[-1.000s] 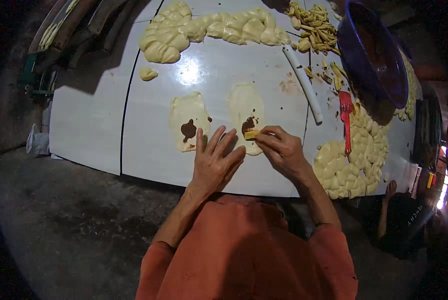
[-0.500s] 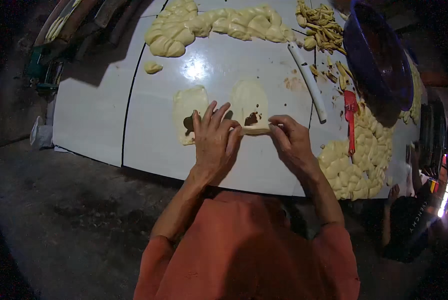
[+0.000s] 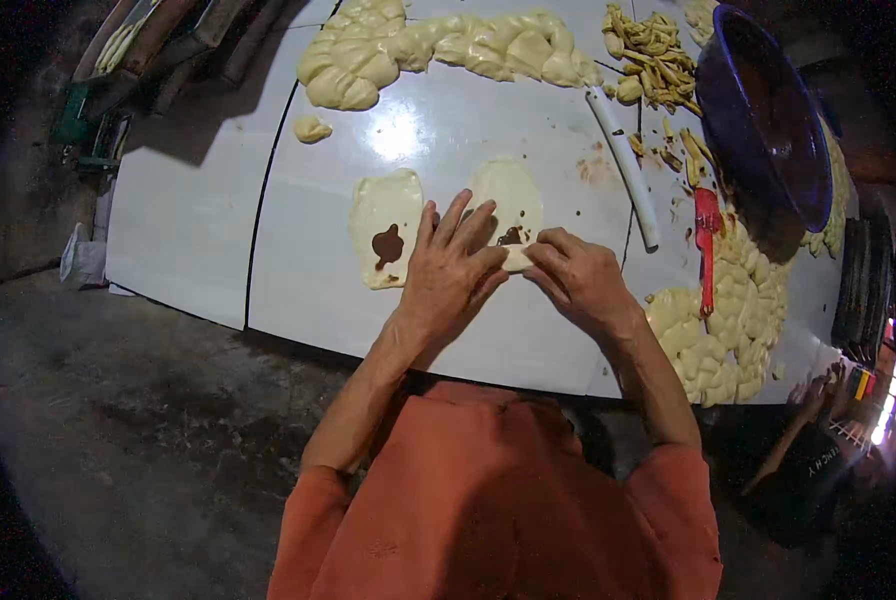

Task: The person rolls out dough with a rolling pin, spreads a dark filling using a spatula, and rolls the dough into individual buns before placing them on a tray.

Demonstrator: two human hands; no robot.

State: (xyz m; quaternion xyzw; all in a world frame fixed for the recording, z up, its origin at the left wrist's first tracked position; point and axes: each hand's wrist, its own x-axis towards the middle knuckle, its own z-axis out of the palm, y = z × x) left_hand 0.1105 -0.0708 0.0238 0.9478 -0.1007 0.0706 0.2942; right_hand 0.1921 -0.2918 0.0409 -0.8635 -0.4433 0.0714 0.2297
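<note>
Two flattened dough sheets lie on the white table point(image 3: 188, 250). The left sheet point(image 3: 378, 195) carries a dark brown blob point(image 3: 387, 243); the right sheet point(image 3: 506, 190) has a smaller dark smear, with its near edge folded into a roll point(image 3: 516, 258). My left hand point(image 3: 448, 265) has its fingers spread between the sheets, its thumb touching the roll's left end. My right hand point(image 3: 578, 275) pinches the roll's right end. A white rod point(image 3: 623, 170) and a red spatula point(image 3: 706, 250) lie to the right.
Dough masses point(image 3: 348, 65) point(image 3: 713, 340) lie behind and to the right. A pile of yellow strips point(image 3: 648, 65) sits beside a blue basin point(image 3: 768, 130). Dark trays point(image 3: 178, 50) stand at back left, others point(image 3: 858, 280) at right. Another person point(image 3: 798, 460) is at lower right.
The yellow piece seen on the right sheet has become covered by the folded near edge. My left hand shifted right and away from me. The other person's arm has moved.
</note>
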